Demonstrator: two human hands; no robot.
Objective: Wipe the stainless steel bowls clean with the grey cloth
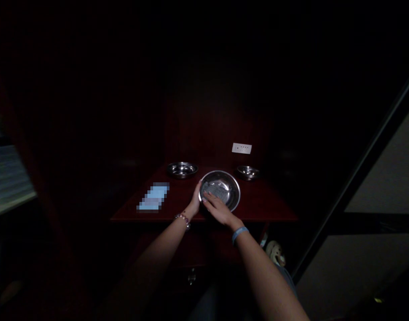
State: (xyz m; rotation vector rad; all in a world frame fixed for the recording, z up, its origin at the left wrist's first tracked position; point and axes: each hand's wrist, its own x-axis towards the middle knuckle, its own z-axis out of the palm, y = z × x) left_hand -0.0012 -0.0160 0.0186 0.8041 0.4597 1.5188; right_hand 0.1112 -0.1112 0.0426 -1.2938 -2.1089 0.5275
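We held a round silver metal bowl (pixel 228 187) above a dark-red wooden tabletop (pixel 261 205).
Our left hand (pixel 195 203) gripped its nine-o'clock rim; our right hand (pixel 220 210), fingers outstretched, palm hidden, lay inside around seven o'clock.

So the bowl (pixel 235 189) is shiny round metal, tipped so its open side faces the camera, around the middle of the table's (pixel 258 201) front edge; can't tell if its bottom actually touches the table. Inside it there's what looks like a thin grey cloth (pixel 211 188), kinda spread flat against the metal, partly covered.
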